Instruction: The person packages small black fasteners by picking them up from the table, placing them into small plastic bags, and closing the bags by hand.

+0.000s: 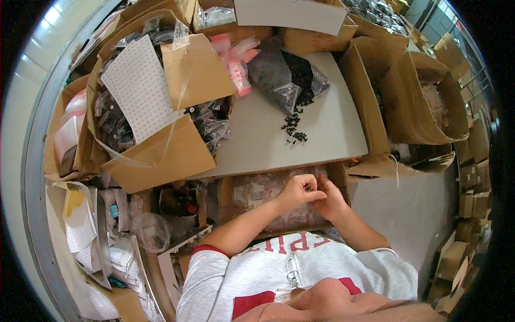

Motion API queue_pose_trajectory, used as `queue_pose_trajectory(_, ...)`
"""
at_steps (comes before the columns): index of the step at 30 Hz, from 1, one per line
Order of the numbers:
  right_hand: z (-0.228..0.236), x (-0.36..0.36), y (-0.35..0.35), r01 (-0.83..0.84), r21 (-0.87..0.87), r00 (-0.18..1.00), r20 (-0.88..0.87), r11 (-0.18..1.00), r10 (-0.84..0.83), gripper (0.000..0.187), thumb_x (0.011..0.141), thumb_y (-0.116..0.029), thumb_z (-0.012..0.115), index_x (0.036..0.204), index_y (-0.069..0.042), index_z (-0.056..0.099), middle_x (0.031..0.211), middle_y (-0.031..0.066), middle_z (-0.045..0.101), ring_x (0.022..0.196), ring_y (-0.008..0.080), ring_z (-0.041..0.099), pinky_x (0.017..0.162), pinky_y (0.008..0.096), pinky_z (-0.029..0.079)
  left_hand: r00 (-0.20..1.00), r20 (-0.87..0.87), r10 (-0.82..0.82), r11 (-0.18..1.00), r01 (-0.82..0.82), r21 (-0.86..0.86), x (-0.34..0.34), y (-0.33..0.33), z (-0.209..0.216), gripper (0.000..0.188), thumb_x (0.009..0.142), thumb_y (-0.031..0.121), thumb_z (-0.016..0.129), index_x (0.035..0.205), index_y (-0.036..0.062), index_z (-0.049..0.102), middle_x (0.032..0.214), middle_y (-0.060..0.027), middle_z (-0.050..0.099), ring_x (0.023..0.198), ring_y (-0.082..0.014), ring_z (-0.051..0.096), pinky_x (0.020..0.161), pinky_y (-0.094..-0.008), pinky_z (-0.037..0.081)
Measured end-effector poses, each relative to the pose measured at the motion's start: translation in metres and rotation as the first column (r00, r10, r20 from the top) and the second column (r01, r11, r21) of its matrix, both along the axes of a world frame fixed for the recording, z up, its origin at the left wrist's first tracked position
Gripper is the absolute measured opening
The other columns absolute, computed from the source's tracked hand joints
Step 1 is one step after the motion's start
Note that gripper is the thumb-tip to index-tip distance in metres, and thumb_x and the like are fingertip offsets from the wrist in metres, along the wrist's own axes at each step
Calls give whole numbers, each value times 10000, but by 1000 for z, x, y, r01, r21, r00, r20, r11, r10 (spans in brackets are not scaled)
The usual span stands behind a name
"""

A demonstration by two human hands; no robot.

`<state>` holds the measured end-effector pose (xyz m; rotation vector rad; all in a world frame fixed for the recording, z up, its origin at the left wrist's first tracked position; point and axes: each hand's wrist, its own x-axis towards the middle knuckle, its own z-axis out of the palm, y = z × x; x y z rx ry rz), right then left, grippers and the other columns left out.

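Note:
My left hand (299, 193) and my right hand (332, 199) meet over an open carton (228, 203) below the table edge. The fingers of both are curled and pinched together, with the tips close to each other. Whatever they hold is too small or hidden to make out. Clear plastic packets (255, 189) lie inside the carton under my hands. Beyond them on the white table (252, 145), small black plastic parts (293, 129) spill in a loose trail from an open clear bag (273, 72) full of the same parts.
Pink-and-clear zip bags (238, 75) lie left of the spilled parts. A large carton (188, 139) of bagged black items, with a dotted white sheet (137, 88) on it, fills the table's left. More cartons (370, 102) stand along the right. Papers (80, 220) sit at lower left.

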<state>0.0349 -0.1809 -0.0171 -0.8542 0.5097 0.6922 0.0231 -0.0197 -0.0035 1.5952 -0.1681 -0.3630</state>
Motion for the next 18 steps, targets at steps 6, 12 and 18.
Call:
queue_pose_trajectory(6, 32, -12, 22, -39, 144, 978, -195, 989, 67, 305, 949, -325, 460, 958, -74, 634, 923, 84, 657, 798, 207, 651, 671, 379, 566, 832, 553, 56, 998, -58, -13, -8, -12, 5, 274, 699, 177, 802, 716, 48, 560, 782, -67, 580, 736, -216, 565, 656, -320, 454)
queue_pose_trajectory(12, 20, -11, 11, -81, 156, 986, -130, 984, 101, 236, 956, -287, 428, 1002, -122, 591, 948, 35, 598, 881, 178, 590, 754, 348, 512, 829, 540, 144, 989, -98, -114, -10, -10, 9, 223, 723, 142, 773, 771, 42, 580, 885, -88, 585, 812, -224, 575, 715, -318, 469)
queue_pose_trajectory(18, 0, 6, -8, -15, -9, 992, 124, 1000, 16, 130, 899, -136, 469, 950, -73, 570, 924, 47, 578, 840, 174, 553, 743, 315, 450, 996, -9, 93, 972, -92, -216, -14, 5, -2, 205, 854, 133, 647, 974, 18, 526, 916, -39, 551, 846, -118, 516, 749, -283, 444)
